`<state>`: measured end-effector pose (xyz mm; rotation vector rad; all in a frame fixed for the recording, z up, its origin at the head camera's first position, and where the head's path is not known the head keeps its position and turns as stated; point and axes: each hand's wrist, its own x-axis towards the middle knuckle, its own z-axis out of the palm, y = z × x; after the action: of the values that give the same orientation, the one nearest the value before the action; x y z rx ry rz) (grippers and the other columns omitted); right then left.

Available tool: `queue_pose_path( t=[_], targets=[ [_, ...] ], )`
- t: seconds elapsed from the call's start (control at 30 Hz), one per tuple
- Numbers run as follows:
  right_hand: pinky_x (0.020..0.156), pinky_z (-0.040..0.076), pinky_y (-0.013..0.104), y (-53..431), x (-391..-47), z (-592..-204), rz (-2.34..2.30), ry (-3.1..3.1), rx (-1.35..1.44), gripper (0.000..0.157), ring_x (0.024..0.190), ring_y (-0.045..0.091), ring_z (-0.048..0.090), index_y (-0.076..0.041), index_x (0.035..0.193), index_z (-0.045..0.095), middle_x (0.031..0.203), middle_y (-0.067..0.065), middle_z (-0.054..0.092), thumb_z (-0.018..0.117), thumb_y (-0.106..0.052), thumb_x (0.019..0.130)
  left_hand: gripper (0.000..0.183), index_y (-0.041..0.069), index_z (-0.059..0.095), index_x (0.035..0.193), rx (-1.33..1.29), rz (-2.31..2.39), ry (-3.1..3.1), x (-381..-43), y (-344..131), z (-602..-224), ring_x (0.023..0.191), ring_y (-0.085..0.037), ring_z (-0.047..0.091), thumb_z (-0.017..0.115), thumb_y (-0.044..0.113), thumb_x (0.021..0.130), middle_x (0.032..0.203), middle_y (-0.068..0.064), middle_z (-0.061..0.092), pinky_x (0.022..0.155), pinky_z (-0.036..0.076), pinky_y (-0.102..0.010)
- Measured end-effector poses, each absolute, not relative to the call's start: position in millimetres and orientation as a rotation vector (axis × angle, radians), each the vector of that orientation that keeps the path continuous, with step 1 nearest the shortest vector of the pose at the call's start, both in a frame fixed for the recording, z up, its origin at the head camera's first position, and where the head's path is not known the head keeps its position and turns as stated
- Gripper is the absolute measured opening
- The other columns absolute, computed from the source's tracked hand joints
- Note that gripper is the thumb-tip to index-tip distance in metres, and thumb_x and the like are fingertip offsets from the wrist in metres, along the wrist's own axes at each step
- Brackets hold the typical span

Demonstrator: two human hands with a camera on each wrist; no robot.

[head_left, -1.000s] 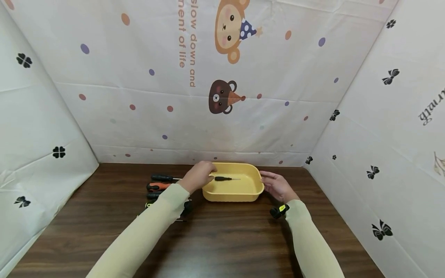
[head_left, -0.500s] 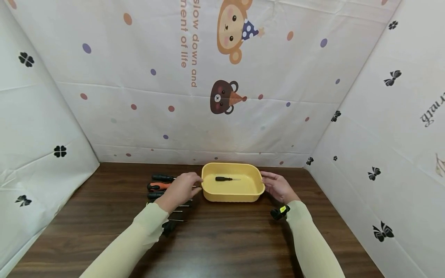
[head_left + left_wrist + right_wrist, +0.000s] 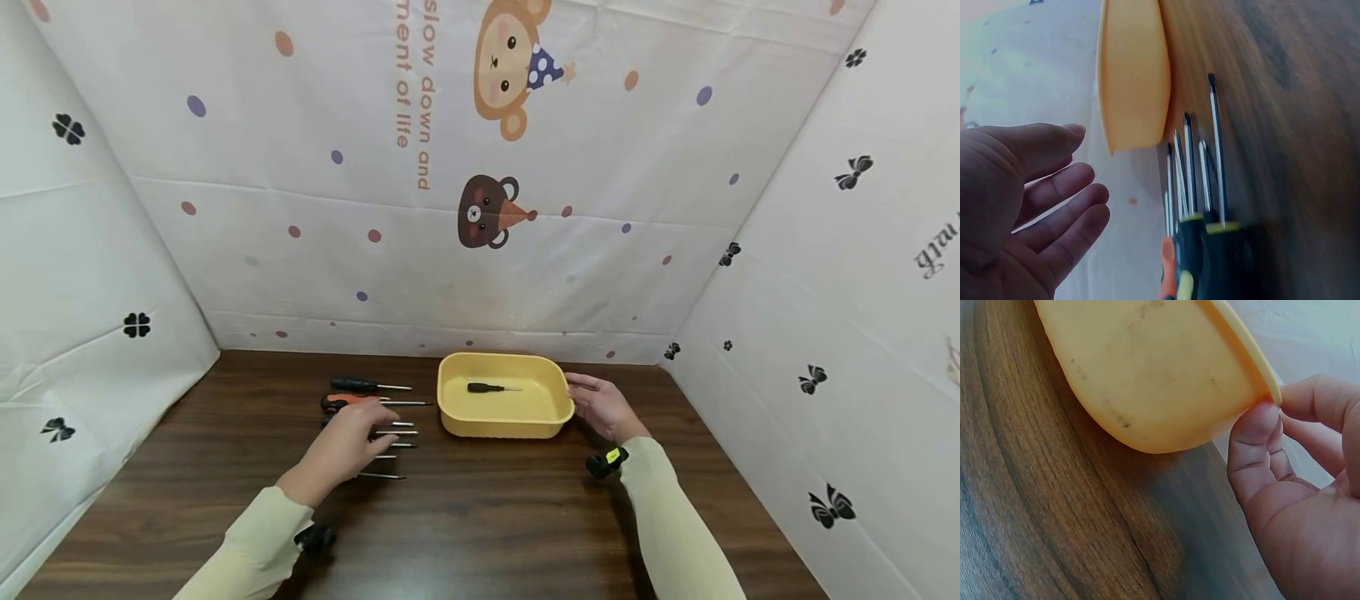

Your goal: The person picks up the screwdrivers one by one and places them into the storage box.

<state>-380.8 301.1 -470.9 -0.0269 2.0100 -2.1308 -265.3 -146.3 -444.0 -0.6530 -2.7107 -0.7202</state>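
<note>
The closely set screwdrivers (image 3: 1191,244), between the left edge of the tabletop (image 3: 465,517) and the yellow tray (image 3: 504,429) near the back edge, could roll askew if brushed. The left hand (image 3: 339,448) hangs above them, fingers loosely bent, holding nothing; the right hand (image 3: 600,407) pinches the tray's rim (a small screwdriver (image 3: 483,387) lies inside).

The left wrist view crops the screwdriver handles (image 3: 1225,262) below, some perhaps hidden behind others.

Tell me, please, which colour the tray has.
The tray is yellow, which shows best in the head view.
</note>
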Motion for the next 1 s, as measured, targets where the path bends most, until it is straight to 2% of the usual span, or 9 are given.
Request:
queue_pose_path(
  t=[0.23, 0.5, 0.7, 0.87, 1.0],
  targets=[
    [0.08, 0.061, 0.029, 302.2, -378.7, -469.7, -2.119, 2.035, -0.005, 0.055, 0.095, 0.014, 0.072, 0.008, 0.152, 0.041, 0.117, 0.011, 0.074, 0.06, -0.002, 0.101, 0.024, 0.007, 0.077, 0.11, -0.526, -0.818, -2.742, -253.4, -172.2, -451.3, 0.098, -0.023, 0.074, 0.082, 0.013, 0.087, 0.108, -0.005, 0.076, 0.084, 0.06, -0.043],
    [0.082, 0.06, 0.029, 300.2, -377.3, -468.6, -2.104, 2.029, -0.039, 0.056, 0.099, 0.015, 0.072, 0.009, 0.154, 0.037, 0.119, 0.008, 0.074, 0.058, -0.002, 0.103, 0.025, 0.007, 0.077, 0.11, -0.466, -0.786, -2.746, -242.3, -197.9, -454.9, 0.093, -0.021, 0.072, 0.082, 0.013, 0.087, 0.106, -0.004, 0.075, 0.078, 0.06, -0.039],
    [0.082, 0.06, 0.029, 300.3, -378.1, -468.7, -2.105, 2.044, -0.012, 0.055, 0.099, 0.016, 0.072, 0.007, 0.153, 0.04, 0.124, 0.011, 0.072, 0.059, -0.003, 0.102, 0.023, 0.007, 0.078, 0.106, -0.441, -0.81, -2.736, -240.6, -208.4, -460.4, 0.091, -0.02, 0.071, 0.083, 0.012, 0.085, 0.103, -0.003, 0.075, 0.077, 0.059, -0.038],
    [0.082, 0.06, 0.029, 299.9, -377.9, -469.0, -2.116, 2.033, -0.013, 0.056, 0.099, 0.015, 0.072, 0.008, 0.153, 0.039, 0.123, 0.01, 0.073, 0.06, -0.002, 0.102, 0.021, 0.009, 0.079, 0.105, -0.424, -0.837, -2.734, -238.6, -215.6, -463.4, 0.087, -0.019, 0.07, 0.084, 0.013, 0.084, 0.098, -0.001, 0.074, 0.072, 0.056, -0.032],
    [0.081, 0.06, 0.029, 300.2, -378.3, -469.5, -2.135, 1.998, -0.021, 0.056, 0.096, 0.014, 0.072, 0.01, 0.153, 0.037, 0.117, 0.007, 0.075, 0.059, 0.0, 0.102, 0.021, 0.011, 0.08, 0.104, -0.412, -0.877, -2.737, -235.9, -222.0, -465.9, 0.09, -0.02, 0.071, 0.085, 0.014, 0.084, 0.099, 0.001, 0.075, 0.074, 0.057, -0.035]
  ],
)
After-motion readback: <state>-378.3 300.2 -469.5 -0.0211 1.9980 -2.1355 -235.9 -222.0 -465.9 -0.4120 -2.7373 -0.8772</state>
